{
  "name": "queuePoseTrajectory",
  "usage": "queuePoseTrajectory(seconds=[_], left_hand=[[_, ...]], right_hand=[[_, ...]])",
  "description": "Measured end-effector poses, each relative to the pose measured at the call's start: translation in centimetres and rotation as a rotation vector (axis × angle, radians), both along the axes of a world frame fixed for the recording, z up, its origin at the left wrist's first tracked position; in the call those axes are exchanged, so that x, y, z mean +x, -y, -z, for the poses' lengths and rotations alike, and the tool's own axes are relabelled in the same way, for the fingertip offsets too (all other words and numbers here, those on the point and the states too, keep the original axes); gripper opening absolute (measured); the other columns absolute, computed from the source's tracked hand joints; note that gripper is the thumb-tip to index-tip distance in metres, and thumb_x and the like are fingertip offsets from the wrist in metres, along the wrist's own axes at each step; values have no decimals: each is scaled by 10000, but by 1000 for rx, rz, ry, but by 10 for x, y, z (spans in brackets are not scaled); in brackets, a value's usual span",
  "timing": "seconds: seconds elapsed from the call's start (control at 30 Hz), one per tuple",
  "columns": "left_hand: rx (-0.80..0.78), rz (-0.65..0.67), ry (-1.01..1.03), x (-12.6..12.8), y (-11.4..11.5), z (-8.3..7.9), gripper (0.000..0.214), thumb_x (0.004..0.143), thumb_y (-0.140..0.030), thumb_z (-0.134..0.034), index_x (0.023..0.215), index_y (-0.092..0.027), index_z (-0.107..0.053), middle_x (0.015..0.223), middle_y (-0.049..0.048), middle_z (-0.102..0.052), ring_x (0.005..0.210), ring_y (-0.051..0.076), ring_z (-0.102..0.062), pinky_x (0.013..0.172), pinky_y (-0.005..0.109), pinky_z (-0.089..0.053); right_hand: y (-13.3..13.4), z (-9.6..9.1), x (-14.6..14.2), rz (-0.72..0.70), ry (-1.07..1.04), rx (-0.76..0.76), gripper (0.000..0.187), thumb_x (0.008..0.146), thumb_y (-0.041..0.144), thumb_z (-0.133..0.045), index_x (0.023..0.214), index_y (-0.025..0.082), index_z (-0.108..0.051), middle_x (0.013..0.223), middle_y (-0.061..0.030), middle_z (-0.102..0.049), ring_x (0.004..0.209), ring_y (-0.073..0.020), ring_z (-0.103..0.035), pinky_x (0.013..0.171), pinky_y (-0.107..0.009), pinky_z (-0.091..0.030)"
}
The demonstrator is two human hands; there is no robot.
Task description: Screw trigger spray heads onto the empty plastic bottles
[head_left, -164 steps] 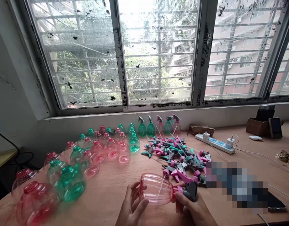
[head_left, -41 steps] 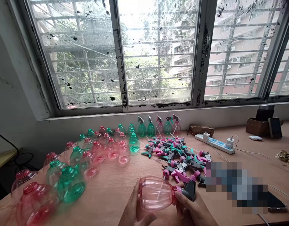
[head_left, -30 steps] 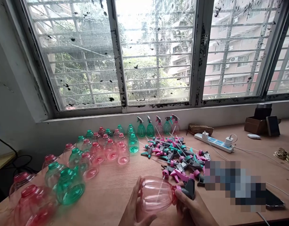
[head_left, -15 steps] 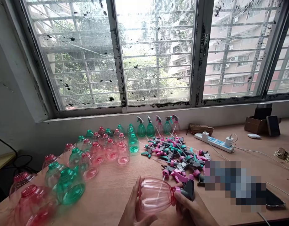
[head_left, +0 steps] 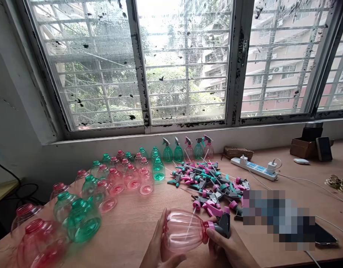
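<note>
A clear red spray bottle (head_left: 182, 230) lies on its side between my hands, its neck pointing right. My left hand (head_left: 160, 247) is wrapped round the bottle's base. At the neck, my right hand (head_left: 225, 243) grips the grey and pink trigger sprayer (head_left: 220, 226) by its collar, and a thin dip tube runs inside the bottle. How tightly the collar sits on the neck I cannot tell. Just beyond lies a heap of loose trigger sprayers (head_left: 213, 184) in pink, green and grey.
Open red and green bottles (head_left: 84, 221) stand in rows on the left. Several bottles with sprayers (head_left: 178, 152) line the wall below the window. On the right are a power strip (head_left: 255, 168), cables, a cardboard box (head_left: 302, 147) and a phone (head_left: 326, 236) beside a blurred patch.
Hardly anything differs. The bottle's base and my left hand have shifted very slightly left, while my right hand keeps its place at the collar.
</note>
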State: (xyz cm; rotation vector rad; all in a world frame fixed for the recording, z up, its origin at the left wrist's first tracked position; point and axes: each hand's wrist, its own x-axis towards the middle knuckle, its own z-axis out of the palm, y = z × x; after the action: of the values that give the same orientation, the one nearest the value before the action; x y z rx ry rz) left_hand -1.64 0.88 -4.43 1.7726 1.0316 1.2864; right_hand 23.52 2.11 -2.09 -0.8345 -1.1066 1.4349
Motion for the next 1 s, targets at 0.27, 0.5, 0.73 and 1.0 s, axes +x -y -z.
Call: queuePoseTrajectory(seconds=[0.27, 0.5, 0.73, 1.0], left_hand=[[-62, 48, 42, -4, 0, 2, 1158, 746, -631, -802, 1630, -284, -140, 1520, 153, -521, 1425, 390, -470, 1226, 512, -298], [-11, 36, 12, -2, 1, -1, 1024, 796, -592, -777, 1612, -286, -240, 1659, 124, -370, 1507, 409, -351, 1248, 526, -270], [-12, 105, 7, 2, 1, -3, 1079, 868, -626, -677, 1636, -280, -3, 1546, 167, -512, 1444, 384, -470, 1224, 541, -302], [15, 28, -43, 0, 0, -1, 978, 846, -604, -713, 1621, -284, -211, 1640, 118, -405, 1494, 401, -385, 1249, 530, -274]], right_hand=[[-1, 5, 1, 0, 11, 6, 499, 771, 585, -807, 963, 203, -549, 637, -15, -759, 424, -143, -615, 428, -229, -388], [-1, 3, 0, 14, 15, 4, 507, 760, 596, -811, 959, 200, -565, 624, 11, -730, 422, -139, -618, 432, -223, -371], [1, -1, 0, 44, 22, -2, 519, 768, 601, -805, 967, 199, -545, 619, 12, -744, 419, -130, -620, 442, -218, -366], [0, 0, 0, 35, 4, 9, 516, 766, 597, -807, 968, 206, -537, 623, 11, -744, 410, -132, -609, 428, -225, -395]])
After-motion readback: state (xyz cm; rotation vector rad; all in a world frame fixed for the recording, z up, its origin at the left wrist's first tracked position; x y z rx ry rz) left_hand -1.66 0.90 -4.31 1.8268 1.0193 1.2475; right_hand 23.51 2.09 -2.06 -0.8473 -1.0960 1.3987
